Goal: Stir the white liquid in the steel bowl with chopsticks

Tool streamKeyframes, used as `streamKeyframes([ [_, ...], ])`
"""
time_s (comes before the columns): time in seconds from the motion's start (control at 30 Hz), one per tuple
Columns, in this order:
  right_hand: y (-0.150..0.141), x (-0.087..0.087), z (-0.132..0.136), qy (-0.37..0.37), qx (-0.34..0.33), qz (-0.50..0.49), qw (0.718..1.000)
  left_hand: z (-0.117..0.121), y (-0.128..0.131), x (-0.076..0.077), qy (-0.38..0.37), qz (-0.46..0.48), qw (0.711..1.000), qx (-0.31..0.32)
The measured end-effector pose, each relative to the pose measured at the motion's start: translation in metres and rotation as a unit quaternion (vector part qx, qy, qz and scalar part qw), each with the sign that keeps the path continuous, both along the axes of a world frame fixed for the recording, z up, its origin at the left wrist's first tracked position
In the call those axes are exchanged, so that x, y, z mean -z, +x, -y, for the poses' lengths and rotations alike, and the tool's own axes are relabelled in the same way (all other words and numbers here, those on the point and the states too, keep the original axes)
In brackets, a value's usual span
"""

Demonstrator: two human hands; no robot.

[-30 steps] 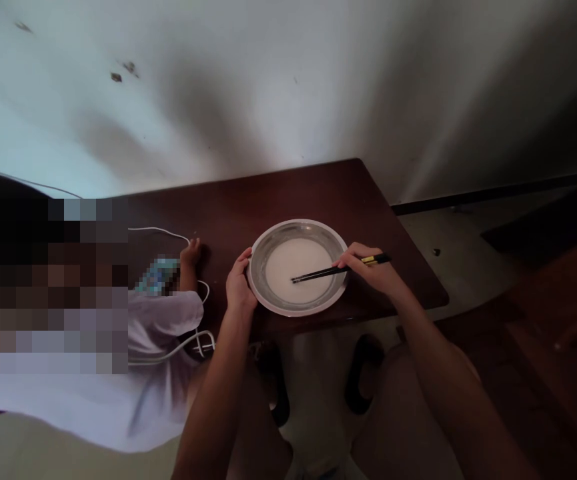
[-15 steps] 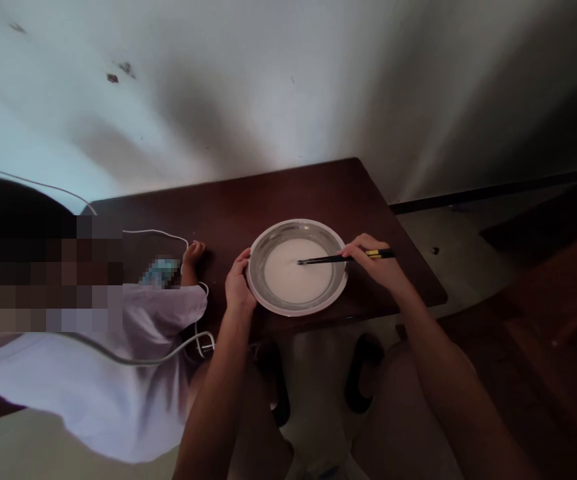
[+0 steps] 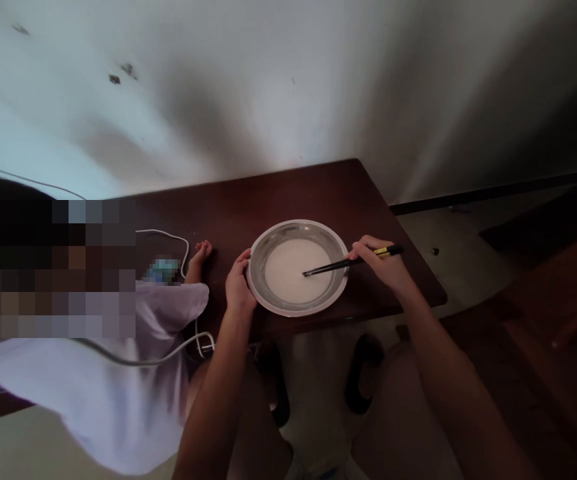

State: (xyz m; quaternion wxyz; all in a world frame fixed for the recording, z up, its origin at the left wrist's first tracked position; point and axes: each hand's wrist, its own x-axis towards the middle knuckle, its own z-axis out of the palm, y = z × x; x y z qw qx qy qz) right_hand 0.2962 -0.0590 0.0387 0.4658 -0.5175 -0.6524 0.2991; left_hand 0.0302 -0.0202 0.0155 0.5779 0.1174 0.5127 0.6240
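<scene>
A round metal basin (image 3: 262,285) stands on the dark red-brown table, near its front edge. Pale, milky liquid (image 3: 293,267) covers its bottom. My left hand (image 3: 239,283) grips the basin's left rim, thumb low and fingers on the outer side. From the right, my right hand (image 3: 379,260) holds black chopsticks (image 3: 335,265) with a yellow band near their upper ends. The chopsticks slant down to the left across the rim, their tips in the liquid right of its middle.
At the left a person in a white shirt (image 3: 118,400) leans on the table (image 3: 318,190), one hand (image 3: 202,253) resting there. A blurred bluish object (image 3: 163,270) and a white cable (image 3: 187,247) lie nearby. A stained wall (image 3: 288,87) rises behind. Dark wooden furniture (image 3: 543,333) stands right.
My right hand has shifted slightly right and the chopsticks now slant more, their tips a little right and nearer me. My left hand stays on the basin. The other person's hand moved slightly right.
</scene>
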Motion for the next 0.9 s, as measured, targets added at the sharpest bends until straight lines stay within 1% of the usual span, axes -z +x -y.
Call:
streamKeyframes([
  [0.1, -0.004, -0.001, 0.0011, -0.004, -0.048, 0.029, 0.998, 0.0004, 0.0006, -0.0023, 0.001, 0.001, 1.0, -0.004],
  [0.13, -0.0046, -0.0013, 0.0011, 0.002, -0.049, 0.042, 0.998, 0.0005, 0.0008, -0.0029, 0.0, 0.002, 1.0, -0.007],
  [0.2, -0.003, -0.0012, 0.0005, 0.017, -0.021, 0.046, 0.999, 0.0006, 0.0014, -0.0038, -0.005, 0.003, 1.0, -0.011],
  [0.27, 0.0003, -0.0005, -0.0002, 0.021, 0.013, 0.025, 0.999, 0.0007, 0.0021, -0.0039, -0.005, 0.006, 1.0, -0.012],
  [0.3, 0.0013, -0.0001, -0.0003, 0.017, 0.018, 0.011, 1.0, 0.0007, 0.0023, -0.0038, -0.004, 0.008, 1.0, -0.011],
  [0.37, 0.0009, 0.0005, 0.0002, 0.005, 0.0, -0.003, 1.0, 0.0008, 0.0026, -0.0034, -0.003, 0.011, 1.0, -0.012],
  [0.47, -0.0033, 0.0011, 0.0011, -0.001, -0.045, 0.025, 0.999, 0.0007, 0.0021, -0.0027, -0.006, 0.01, 1.0, -0.016],
  [0.5, -0.0039, 0.0012, 0.0011, 0.004, -0.045, 0.036, 0.998, 0.0006, 0.0018, -0.0023, -0.007, 0.01, 1.0, -0.015],
  [0.57, -0.0025, 0.0014, 0.0003, 0.014, -0.021, 0.038, 0.999, 0.0003, 0.0011, -0.0012, -0.006, 0.011, 1.0, -0.016],
  [0.67, 0.0017, 0.0015, -0.0004, 0.011, 0.012, 0.002, 1.0, 0.0, 0.0006, 0.0006, -0.003, 0.012, 1.0, -0.016],
  [0.73, 0.0014, 0.0014, 0.0003, -0.001, -0.005, -0.008, 1.0, -0.0001, 0.0006, 0.0011, -0.001, 0.01, 1.0, -0.015],
  [0.83, -0.0024, 0.0013, 0.0015, -0.004, -0.051, 0.026, 0.998, 0.0, 0.0007, 0.0006, -0.002, 0.008, 1.0, -0.013],
  [0.9, -0.0026, 0.0014, 0.0014, 0.008, -0.043, 0.048, 0.998, 0.0001, 0.0008, 0.0001, -0.004, 0.008, 1.0, -0.013],
])
